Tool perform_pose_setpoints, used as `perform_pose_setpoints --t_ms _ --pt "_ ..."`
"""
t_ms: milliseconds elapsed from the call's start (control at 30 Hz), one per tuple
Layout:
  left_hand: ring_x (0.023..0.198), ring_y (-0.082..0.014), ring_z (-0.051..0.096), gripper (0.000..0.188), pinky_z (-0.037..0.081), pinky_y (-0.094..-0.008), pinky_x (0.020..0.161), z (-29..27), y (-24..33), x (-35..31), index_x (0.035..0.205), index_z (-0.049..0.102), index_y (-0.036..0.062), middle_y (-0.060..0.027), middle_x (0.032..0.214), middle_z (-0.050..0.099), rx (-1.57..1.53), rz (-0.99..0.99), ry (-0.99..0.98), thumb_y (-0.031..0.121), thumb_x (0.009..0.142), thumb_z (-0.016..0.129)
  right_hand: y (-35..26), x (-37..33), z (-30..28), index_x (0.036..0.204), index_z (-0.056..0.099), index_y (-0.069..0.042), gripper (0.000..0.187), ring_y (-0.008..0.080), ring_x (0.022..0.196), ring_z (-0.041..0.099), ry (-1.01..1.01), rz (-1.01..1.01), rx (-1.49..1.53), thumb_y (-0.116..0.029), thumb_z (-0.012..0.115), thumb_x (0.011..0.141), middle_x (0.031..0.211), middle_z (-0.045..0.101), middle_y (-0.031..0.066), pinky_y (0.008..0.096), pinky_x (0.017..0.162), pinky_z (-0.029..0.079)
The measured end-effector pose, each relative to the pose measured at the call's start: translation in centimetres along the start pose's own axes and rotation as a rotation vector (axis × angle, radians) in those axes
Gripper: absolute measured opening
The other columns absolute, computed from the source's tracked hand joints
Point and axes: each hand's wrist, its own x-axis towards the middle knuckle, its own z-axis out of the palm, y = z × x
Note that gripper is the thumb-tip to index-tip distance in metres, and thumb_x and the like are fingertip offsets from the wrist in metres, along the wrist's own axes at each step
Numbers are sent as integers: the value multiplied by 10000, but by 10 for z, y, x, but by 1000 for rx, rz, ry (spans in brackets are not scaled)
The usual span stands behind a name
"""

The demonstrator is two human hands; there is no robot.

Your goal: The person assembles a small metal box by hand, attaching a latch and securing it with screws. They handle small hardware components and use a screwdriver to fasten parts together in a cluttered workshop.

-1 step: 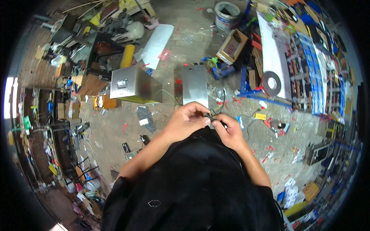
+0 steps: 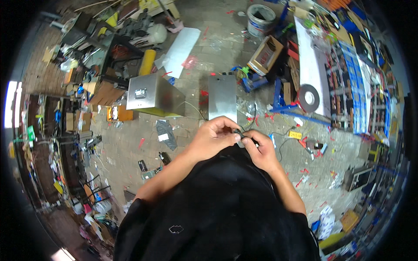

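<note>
Both hands meet in front of my body over a small black cable end. My left hand pinches it between thumb and fingertips. From the other side my right hand is closed on the same dark piece with thumb and index finger. The fingers hide most of it, so its exact shape cannot be made out. A thin black cable loops on the far side of my right fingers. Just beyond my hands stands a narrow silver metal case, partly covered by my left fingers.
A larger silver metal box stands left of the case. To the right are a roll of dark tape and a blue metal frame. An open cardboard box and a bucket lie farther off. Red scraps litter the floor.
The whole view has shifted slightly, so the surroundings sit a little to the right. My hands keep the same grip on the black cable end.
</note>
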Motion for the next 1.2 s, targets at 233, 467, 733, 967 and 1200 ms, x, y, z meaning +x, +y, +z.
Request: perform_pose_setpoints --t_ms 233,467,733,967,1200 --pt "793 -115 653 202 542 -260 726 -10 -16 -3 1098 641 -10 -64 917 688 -158 16 104 54 928 729 3 9 9 1035 668 17 169 112 778 585 -61 134 39 -141 622 1000 843 666 65 289 729 497" --pt "811 -93 635 271 536 -250 740 -22 -6 -5 1141 646 -9 -37 939 674 -169 118 183 44 901 760 4 32 25 1052 651 22 148 97 823 572 -71 108 133 -114 630 997 883 649 30 268 768 482" --pt "875 -76 633 272 541 -242 799 -43 6 -6 1143 647 -2 -26 998 676 -126 142 154 18 896 758 8 56 42 1065 651 23 142 115 895 587 -62 -62 107 -102 627 1001 947 648 53 277 807 479" --pt "895 -66 632 243 539 -234 791 -83 28 2 1129 648 -9 -28 1019 689 -64 80 146 22 908 744 4 78 73 1097 646 26 211 111 860 580 -21 49 264 -172 607 1034 924 635 23 263 789 477" --pt "830 -46 617 218 514 -224 730 -136 45 16 1109 657 -4 -14 973 691 87 91 128 66 921 741 -18 110 100 1079 656 15 233 81 858 549 -14 135 136 -200 573 1050 897 637 6 263 774 476"
